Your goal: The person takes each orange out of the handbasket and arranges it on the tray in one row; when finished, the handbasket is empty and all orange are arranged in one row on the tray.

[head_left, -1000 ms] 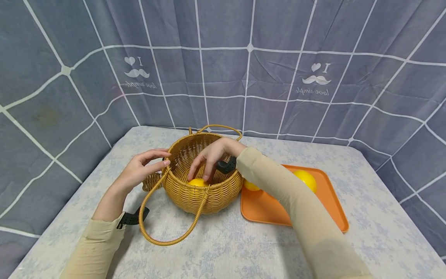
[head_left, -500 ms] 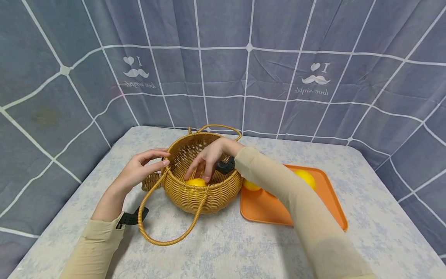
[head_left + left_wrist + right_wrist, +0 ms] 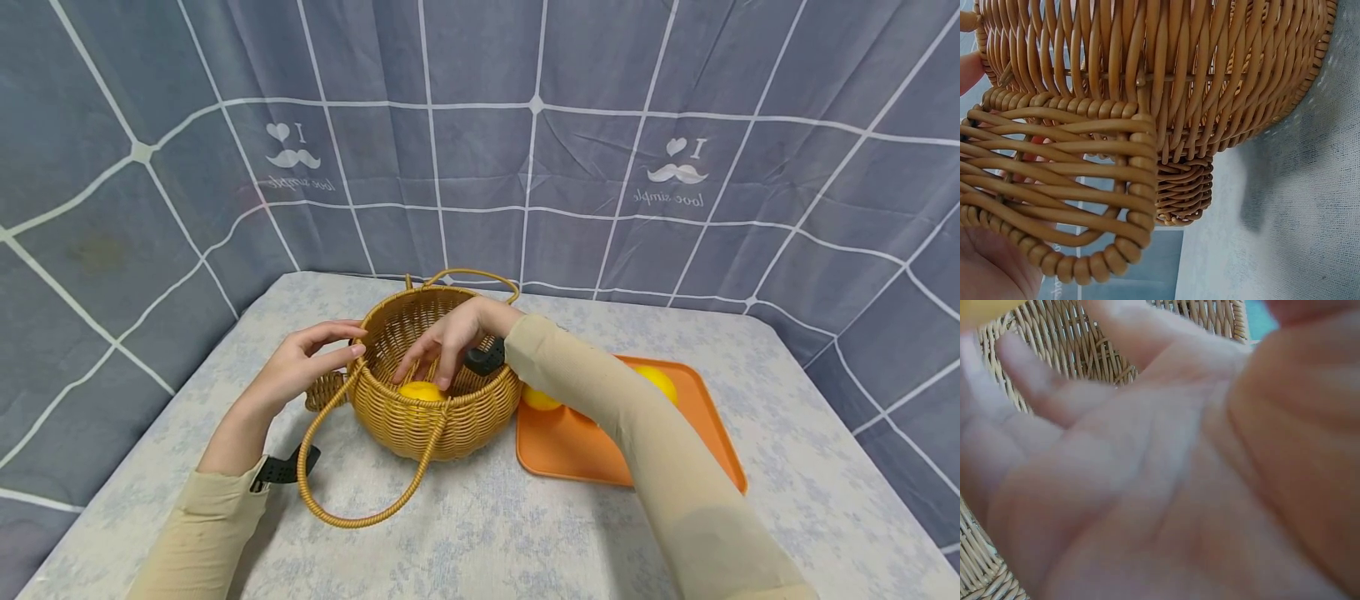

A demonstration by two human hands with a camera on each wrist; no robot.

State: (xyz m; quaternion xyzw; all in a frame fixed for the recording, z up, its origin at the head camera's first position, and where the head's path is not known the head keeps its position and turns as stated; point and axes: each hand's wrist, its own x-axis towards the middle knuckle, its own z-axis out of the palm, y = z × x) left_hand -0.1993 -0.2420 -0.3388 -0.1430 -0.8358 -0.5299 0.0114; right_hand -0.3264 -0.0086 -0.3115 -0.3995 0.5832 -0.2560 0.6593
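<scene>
A round wicker basket (image 3: 431,429) stands left of centre on the table in the head view. My left hand (image 3: 303,362) holds its left rim, thumb and fingertips at the edge; some fingers sit behind a woven side piece (image 3: 1066,181) in the left wrist view. Inside the basket, low against the near wall, lies a round yellow fruit (image 3: 422,391). My right hand (image 3: 450,337) reaches into the basket over it, fingers spread loosely around the fruit. The right wrist view shows the palm, with a yellow edge at the top left corner; fingertip contact is unclear.
To the right, an orange tray (image 3: 577,458) bears more yellow fruit (image 3: 657,382), partly hidden by my right sleeve (image 3: 622,408). One looped basket handle (image 3: 360,523) droops over the table in front; another loop (image 3: 480,272) rises behind. A grey-blue curtain (image 3: 480,167) hangs behind the table.
Inside the basket, my right fingers have spread a little, and the fruit has shifted slightly left. The left hand and basket have stayed in place.
</scene>
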